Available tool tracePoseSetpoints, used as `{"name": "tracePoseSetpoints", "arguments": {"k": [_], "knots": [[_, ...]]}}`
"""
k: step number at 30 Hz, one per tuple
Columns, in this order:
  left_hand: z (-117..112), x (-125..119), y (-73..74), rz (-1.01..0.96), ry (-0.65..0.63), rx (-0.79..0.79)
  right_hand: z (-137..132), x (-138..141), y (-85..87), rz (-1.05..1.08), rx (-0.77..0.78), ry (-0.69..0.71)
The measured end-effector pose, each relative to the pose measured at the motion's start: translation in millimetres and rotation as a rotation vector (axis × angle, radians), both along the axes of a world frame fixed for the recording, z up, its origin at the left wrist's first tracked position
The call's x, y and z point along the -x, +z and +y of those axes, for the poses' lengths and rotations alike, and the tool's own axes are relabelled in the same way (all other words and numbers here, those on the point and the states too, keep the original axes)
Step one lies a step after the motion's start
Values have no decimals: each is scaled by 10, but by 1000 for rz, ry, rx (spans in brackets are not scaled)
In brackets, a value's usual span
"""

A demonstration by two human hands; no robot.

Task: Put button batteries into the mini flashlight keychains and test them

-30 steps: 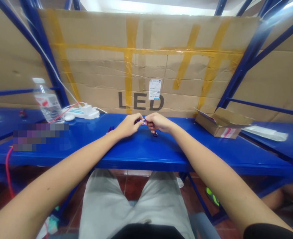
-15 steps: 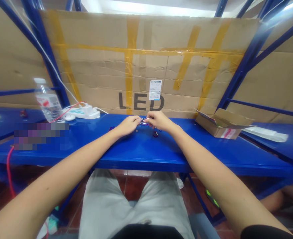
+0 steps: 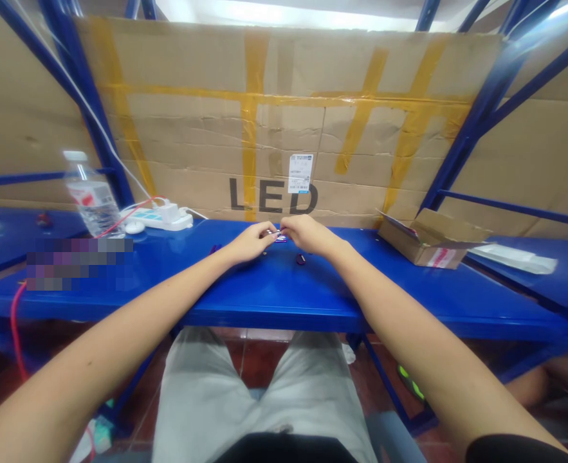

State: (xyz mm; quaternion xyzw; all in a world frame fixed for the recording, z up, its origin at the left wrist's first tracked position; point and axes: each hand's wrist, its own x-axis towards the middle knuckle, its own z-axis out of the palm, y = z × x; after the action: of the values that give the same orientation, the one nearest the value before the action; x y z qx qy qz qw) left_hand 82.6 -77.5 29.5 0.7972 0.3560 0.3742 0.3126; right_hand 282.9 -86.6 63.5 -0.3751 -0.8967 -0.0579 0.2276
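My left hand (image 3: 253, 242) and my right hand (image 3: 307, 233) meet over the far middle of the blue table. Both are closed, fingertips pinched close together around a thin, shiny piece (image 3: 274, 232) too small to name. Just beneath the fingertips lies a purple-blue glossy object (image 3: 280, 238), partly covered by the hands. A small dark red, rounded part (image 3: 301, 259) rests on the table below my right hand. Left of my left hand are small dark blue pieces (image 3: 215, 249). A tiny gold-coloured bit (image 3: 264, 253) lies near my left thumb.
An open cardboard box (image 3: 438, 241) stands on the right of the blue table (image 3: 274, 296). To the left are a water bottle (image 3: 93, 199), a white power strip (image 3: 163, 218) with cables, and a blurred-out patch. A taped cardboard panel (image 3: 192, 148) rises behind. Someone's limb shows at lower right.
My fingers have shifted slightly around the small shiny piece, and the left fingers now curl more over it. The things on the table stay where they were.
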Motion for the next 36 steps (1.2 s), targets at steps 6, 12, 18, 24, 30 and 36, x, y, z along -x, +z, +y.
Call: {"name": "tracePoseSetpoints", "arguments": {"k": [6, 12, 18, 24, 30, 36], "knots": [[-14, -1, 17, 7, 10, 72, -3, 17, -42, -57, -21, 30], [-27, 38, 8, 127, 38, -147, 38, 33, -110, 23, -11, 46], [-19, 39, -35, 237, 143, -436, 22, 73, -126, 149, 34, 25], [17, 18, -84, 292, 151, -599, -11, 73, -101, 310, 303, 11], [40, 36, -110, 332, 141, -698, -11, 92, -104, 460, 562, -18], [36, 47, -122, 371, 132, -765, -51, 99, -86, 660, 803, 13]]}}
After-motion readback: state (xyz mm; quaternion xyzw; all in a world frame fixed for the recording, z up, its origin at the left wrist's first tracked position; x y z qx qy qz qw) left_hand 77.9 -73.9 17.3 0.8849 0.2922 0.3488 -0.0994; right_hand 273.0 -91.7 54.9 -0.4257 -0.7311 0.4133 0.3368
